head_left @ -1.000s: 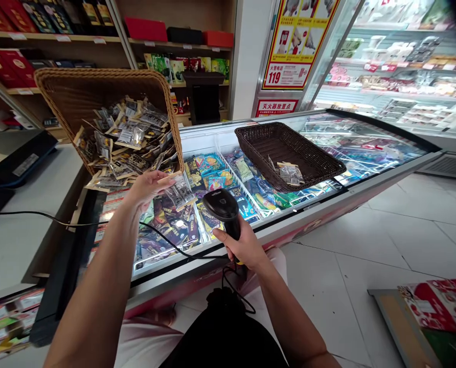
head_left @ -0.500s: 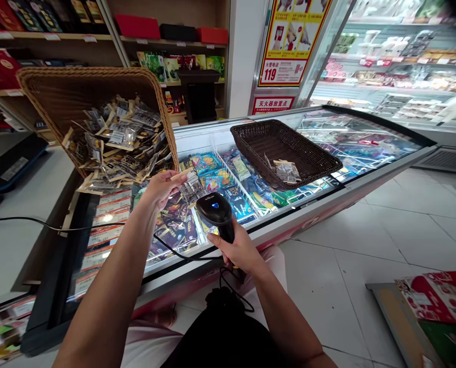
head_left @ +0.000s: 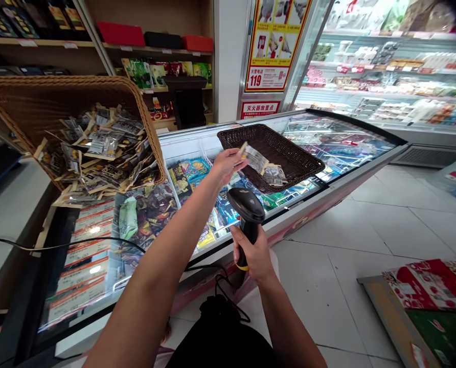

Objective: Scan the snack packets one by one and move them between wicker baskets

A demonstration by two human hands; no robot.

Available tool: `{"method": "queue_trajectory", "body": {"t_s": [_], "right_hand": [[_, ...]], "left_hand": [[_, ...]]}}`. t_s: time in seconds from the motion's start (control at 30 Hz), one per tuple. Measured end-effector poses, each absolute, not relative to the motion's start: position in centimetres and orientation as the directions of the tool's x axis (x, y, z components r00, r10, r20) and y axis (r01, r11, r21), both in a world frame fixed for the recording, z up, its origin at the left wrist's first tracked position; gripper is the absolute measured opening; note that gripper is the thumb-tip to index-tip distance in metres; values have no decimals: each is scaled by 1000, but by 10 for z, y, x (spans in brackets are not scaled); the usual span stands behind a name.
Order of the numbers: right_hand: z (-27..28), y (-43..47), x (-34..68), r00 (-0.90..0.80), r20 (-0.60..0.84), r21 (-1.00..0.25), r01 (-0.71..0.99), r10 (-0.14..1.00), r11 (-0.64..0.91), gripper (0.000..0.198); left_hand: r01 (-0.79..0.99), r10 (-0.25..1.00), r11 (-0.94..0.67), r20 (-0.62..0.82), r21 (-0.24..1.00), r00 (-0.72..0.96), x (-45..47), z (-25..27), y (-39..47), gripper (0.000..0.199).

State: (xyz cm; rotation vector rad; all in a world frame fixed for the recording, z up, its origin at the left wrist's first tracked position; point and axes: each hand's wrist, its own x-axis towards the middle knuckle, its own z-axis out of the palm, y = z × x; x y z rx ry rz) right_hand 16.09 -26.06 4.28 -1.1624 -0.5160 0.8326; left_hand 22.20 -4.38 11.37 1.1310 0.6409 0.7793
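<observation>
My left hand pinches the end of a small clear snack packet, held over the near left part of a dark brown wicker basket. Inside that basket lies a similar packet. In my right hand is a black barcode scanner, its head tilted up below the left hand, with the fingers wrapped round its handle. To the left, a tan wicker basket leans tilted and holds a heap of such packets.
Both baskets rest on a glass-topped chest freezer with bagged goods inside. A black cable runs across the freezer's left end. At lower right stands a box on the tiled floor. Shelves line the back.
My left hand has moved right with the packet, from beside the tan basket to over the dark basket. The scanner has shifted right and its blue light no longer shows. The view has turned slightly.
</observation>
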Motion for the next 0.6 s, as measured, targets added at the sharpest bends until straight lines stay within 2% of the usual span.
{"method": "queue_trajectory", "body": {"t_s": [0.1,0.17,0.3,0.37,0.4,0.43,0.5,0.53,0.6], "right_hand": [[42,-262,167,620,-54,-940,-295,782,169,54],[40,-261,167,612,-56,-937,-306,789,171,55],[36,-253,160,569,-69,-929,-335,819,155,54],[35,-249,153,535,-77,-930,-344,841,133,54],[35,-247,149,517,-80,-930,-346,853,122,54],[36,-245,146,500,-81,-930,-348,862,114,54],[38,-242,139,477,-84,-932,-348,875,101,55],[39,-241,137,470,-85,-934,-345,878,94,55],[41,-240,133,465,-89,-938,-337,881,82,54]], "left_hand": [[-205,810,161,-11,965,586,226,108,-52,17],[-191,846,86,29,978,532,207,103,-48,14],[-109,948,-138,163,984,274,131,98,-25,11],[191,905,-423,425,886,33,84,97,-10,16],[353,853,-462,517,813,-73,62,96,-3,25],[494,811,-437,567,751,-144,42,95,3,37],[660,824,-341,551,670,-134,8,94,15,57],[703,859,-297,502,646,-98,-5,93,21,56],[749,920,-235,390,619,-33,-25,91,28,34]]}}
